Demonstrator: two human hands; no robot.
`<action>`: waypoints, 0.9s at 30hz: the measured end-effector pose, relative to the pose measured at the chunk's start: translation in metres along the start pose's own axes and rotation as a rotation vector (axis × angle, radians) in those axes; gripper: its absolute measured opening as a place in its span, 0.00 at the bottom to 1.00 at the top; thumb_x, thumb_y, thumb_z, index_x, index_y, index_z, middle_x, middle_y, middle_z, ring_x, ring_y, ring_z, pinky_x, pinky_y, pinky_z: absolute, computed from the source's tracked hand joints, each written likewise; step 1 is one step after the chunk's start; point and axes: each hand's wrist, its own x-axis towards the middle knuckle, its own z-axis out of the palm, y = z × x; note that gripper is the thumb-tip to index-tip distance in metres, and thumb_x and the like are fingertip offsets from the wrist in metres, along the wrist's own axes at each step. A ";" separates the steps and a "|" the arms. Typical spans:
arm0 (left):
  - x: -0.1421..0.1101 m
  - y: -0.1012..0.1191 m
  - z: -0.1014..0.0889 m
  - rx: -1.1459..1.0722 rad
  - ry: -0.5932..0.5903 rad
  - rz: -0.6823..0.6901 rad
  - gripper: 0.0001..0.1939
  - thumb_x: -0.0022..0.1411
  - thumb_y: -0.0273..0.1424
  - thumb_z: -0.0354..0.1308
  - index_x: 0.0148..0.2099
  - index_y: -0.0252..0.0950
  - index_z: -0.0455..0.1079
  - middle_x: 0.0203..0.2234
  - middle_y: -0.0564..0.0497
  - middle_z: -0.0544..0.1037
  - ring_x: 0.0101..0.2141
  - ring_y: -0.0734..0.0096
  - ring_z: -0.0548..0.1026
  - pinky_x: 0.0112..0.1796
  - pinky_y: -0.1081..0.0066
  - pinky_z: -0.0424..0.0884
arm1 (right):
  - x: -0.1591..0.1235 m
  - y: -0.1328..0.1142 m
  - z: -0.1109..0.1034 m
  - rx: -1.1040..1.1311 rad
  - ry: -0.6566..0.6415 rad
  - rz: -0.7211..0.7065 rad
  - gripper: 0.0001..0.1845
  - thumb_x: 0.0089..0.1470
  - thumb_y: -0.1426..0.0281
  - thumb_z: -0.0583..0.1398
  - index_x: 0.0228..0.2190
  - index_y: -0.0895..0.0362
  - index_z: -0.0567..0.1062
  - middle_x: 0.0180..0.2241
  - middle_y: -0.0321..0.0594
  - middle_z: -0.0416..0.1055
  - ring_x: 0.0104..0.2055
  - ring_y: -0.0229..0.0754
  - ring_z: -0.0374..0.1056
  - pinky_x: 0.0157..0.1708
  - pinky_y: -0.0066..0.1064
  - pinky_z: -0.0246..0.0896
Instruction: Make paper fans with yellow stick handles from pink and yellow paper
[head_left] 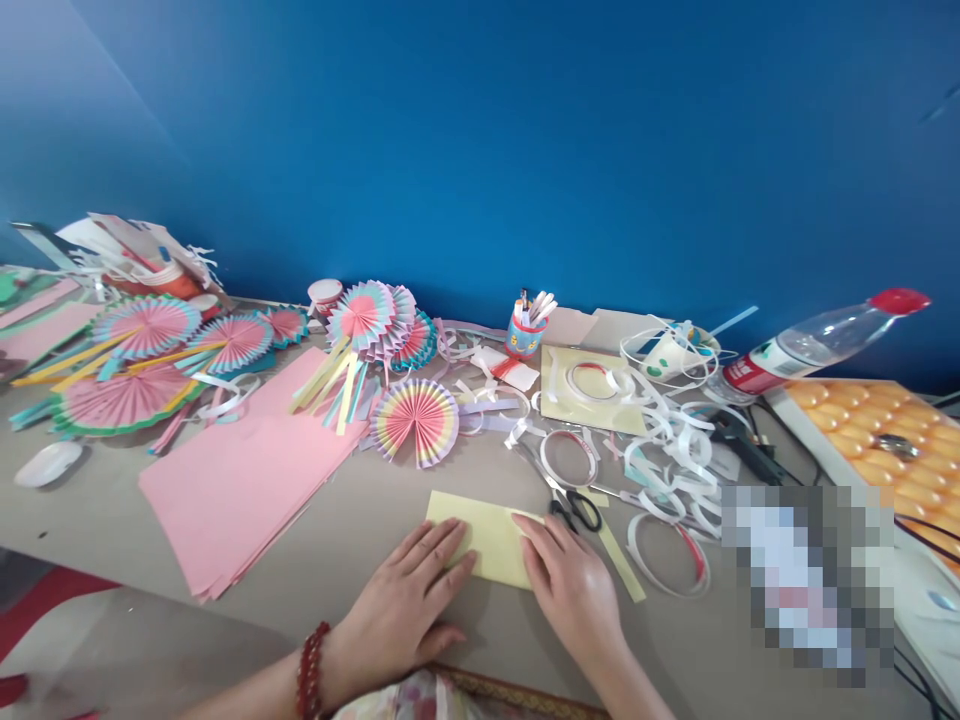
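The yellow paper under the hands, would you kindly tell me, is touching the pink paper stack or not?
Apart: the head view shows bare grey tabletop between the yellow paper and the pink paper stack.

Left hand (397, 605) and right hand (574, 580) — both on yellow paper (491, 545).

A deep blue wall (480, 150) rises behind a greyish table (105, 515). The wall looks paler at the far upper left.
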 end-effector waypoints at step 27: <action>-0.001 0.001 0.006 0.032 0.040 -0.026 0.36 0.65 0.45 0.58 0.69 0.38 0.53 0.69 0.43 0.52 0.68 0.53 0.51 0.64 0.54 0.55 | -0.002 0.000 0.000 -0.032 0.000 -0.002 0.17 0.66 0.70 0.50 0.46 0.55 0.77 0.38 0.45 0.74 0.35 0.44 0.71 0.35 0.33 0.66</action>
